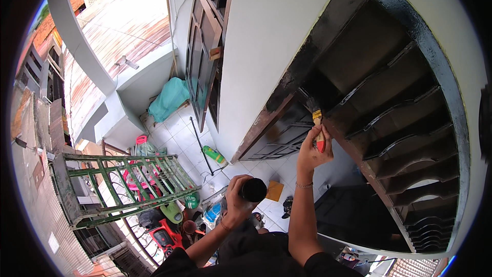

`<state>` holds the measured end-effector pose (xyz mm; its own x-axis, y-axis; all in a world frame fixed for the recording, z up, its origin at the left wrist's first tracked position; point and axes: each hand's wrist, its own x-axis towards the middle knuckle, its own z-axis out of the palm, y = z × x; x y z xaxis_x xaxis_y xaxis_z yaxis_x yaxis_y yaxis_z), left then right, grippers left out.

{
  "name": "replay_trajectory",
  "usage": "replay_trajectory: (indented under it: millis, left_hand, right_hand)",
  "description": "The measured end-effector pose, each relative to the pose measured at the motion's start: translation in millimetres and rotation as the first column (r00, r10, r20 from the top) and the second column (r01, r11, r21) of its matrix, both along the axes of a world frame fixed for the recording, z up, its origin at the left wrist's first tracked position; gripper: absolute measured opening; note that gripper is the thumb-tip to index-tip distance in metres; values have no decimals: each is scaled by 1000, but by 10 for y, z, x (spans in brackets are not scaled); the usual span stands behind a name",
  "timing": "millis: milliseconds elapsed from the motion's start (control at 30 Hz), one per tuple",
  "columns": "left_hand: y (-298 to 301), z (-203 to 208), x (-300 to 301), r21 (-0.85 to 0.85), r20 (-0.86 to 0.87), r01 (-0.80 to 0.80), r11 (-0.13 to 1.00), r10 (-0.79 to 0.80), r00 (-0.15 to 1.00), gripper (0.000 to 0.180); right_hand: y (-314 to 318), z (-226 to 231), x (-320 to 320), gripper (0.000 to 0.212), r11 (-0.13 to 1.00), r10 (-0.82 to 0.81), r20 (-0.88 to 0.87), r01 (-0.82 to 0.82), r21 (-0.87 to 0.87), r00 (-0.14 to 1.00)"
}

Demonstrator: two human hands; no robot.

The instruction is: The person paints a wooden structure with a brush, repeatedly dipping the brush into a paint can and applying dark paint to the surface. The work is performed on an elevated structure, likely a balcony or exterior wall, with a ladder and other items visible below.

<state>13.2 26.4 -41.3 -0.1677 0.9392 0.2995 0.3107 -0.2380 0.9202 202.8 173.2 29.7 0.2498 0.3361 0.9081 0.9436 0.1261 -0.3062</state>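
Slatted wood panel (410,118) looms close at right, curved grey-sheened frame (405,7) around it. Right hand (314,154) raised to its lower left corner, fingers pinched around the handle of a paintbrush (318,117); bristles at or just off the wood, contact unclear. Left hand (239,198) lower, wrapped round a dark cup (253,190), its inside black; level of any paint can't be told.

Progress, judged by colour: corner patch (320,88) beside the bristles deep black, likely coated. Slats mostly dark, some edges glossy; whether fully covered, can't tell. Lower rail (361,166) reddish brown along much of its run, so probably left to do. Brown door frame (259,129) patchy, apparently part done. Panelled door (279,136) below already dark.
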Motion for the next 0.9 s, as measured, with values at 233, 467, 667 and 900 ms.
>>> replay_trajectory:
  millis: [233,467,667,900]
  left_hand:
    - [-20,93,103,0,12,13,1000,-13,1000,57]
    - [8,259,285,12,9,32,999,-32,999,55]
    - [-57,376,340,39,-13,2,999,-1,1000,56]
    - [-37,446,385,27,22,17,1000,-17,1000,55]
  right_hand:
    - [-220,295,95,11,998,-51,216,59,-31,975]
    - [-32,425,0,12,985,27,374,38,-166,927]
    - [-161,661,124,10,988,-15,339,67,-142,941]
    - [-82,571,61,25,955,174,292,-89,-283,940]
